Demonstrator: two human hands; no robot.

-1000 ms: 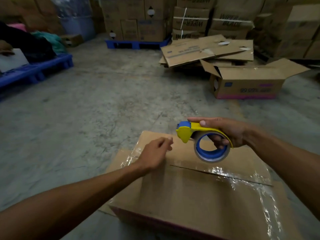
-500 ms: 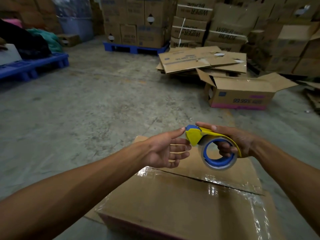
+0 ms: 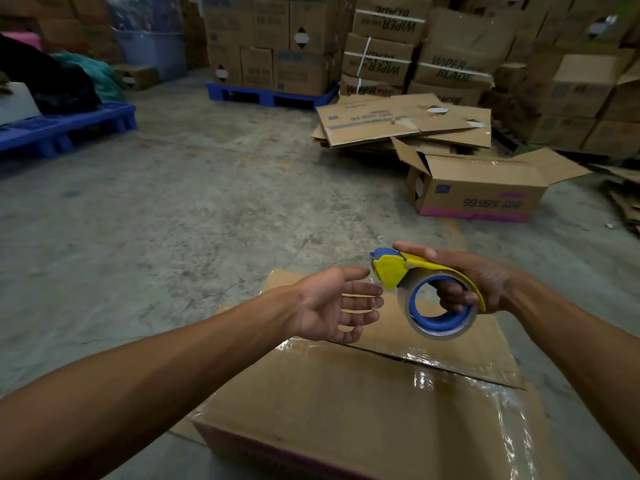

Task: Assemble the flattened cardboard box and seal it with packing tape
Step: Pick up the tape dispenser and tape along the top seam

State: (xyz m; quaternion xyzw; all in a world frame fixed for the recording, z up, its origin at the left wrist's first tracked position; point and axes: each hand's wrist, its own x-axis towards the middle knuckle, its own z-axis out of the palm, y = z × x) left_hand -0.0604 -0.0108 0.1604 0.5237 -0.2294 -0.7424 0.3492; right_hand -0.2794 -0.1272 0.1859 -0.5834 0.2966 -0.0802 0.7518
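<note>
Concrete warehouse floor (image 3: 207, 209), stacked cartons and blue pallets (image 3: 270, 97) behind, an open box (image 3: 481, 192) and flattened cardboard (image 3: 398, 123) at right. Nearest, on the floor, the cardboard box (image 3: 346, 410), flaps shut, glossy tape along the seam. Right hand (image 3: 478, 285) closed around the yellow tape dispenser (image 3: 426, 289) above the box. Left hand (image 3: 332, 303) empty, fingers spread, just beside the dispenser's nose

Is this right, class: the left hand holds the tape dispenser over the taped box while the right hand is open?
No, the hands are swapped. The head view shows the right hand holding the tape dispenser over the taped box, and the left hand open.
</note>
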